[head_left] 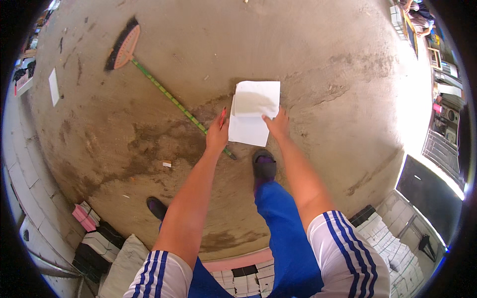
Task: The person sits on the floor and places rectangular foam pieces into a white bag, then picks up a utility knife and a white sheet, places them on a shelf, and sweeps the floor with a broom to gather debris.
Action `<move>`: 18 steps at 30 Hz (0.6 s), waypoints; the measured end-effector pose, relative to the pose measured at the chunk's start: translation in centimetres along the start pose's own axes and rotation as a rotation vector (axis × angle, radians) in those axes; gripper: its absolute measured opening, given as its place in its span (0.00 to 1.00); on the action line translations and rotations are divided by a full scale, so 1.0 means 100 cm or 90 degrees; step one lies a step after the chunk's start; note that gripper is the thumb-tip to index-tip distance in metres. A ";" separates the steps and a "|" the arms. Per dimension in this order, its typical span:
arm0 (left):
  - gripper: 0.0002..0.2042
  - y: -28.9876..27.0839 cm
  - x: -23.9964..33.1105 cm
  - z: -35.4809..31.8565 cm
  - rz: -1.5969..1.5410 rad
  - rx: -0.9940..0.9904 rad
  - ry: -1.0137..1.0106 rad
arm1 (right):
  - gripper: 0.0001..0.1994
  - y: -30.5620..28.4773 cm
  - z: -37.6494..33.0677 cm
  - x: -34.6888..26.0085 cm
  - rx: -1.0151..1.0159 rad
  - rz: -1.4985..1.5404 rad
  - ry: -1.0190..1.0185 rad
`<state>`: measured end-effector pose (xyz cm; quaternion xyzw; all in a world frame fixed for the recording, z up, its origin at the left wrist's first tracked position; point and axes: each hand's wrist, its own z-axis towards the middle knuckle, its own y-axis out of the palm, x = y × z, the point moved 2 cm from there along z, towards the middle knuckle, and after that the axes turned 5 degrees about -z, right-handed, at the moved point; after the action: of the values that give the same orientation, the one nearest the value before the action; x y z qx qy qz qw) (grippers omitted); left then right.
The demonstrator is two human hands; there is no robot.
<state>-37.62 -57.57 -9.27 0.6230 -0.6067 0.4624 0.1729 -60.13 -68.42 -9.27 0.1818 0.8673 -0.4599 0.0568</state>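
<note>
1. The person stands on a stained concrete floor [308,64], both arms stretched forward and down, holding a white sheet of paper [253,111] out in front of the body, above the floor.
2. The left hand [217,134] grasps the sheet's left edge; something thin and red, perhaps a pen, sits along its fingers, though what it is cannot be told for sure.
3. The right hand [278,124] pinches the sheet's right edge, fingers curled over the front.
4. The sheet is folded or doubled: an upper flap lies over a lower part, and the flap carries a soft grey shadow.
5. A broom [124,45] with an orange head and a green-yellow handle [169,94] lies on the floor; the handle runs on a slant under the left hand and ends near the person's dark shoe [263,166].
6. To handle the sheet well, both hands likely need even tension, so that it stays flat and does not crumple; gripping near the edges looks sensible.
7. The feet should probably keep clear of the broom handle, which could roll underfoot.
8. Stacks of white and dark boxes [387,238] line the lower edge, with pink ones [83,216] at left and a second white sheet [53,87] far left.
</note>
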 end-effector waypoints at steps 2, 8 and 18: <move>0.27 0.030 -0.004 0.031 0.031 -0.005 -0.042 | 0.45 0.009 0.024 0.000 0.027 0.017 0.000; 0.27 0.078 -0.012 0.040 0.010 0.022 -0.132 | 0.44 0.040 0.022 0.020 0.123 0.082 0.050; 0.28 0.068 -0.043 -0.006 0.169 0.052 -0.220 | 0.44 0.087 -0.021 0.057 -0.002 0.185 0.175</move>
<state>-43.37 -55.94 -14.73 0.6141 -0.6849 0.3916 -0.0215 -62.10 -60.79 -16.34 0.3662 0.8322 -0.4164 0.0042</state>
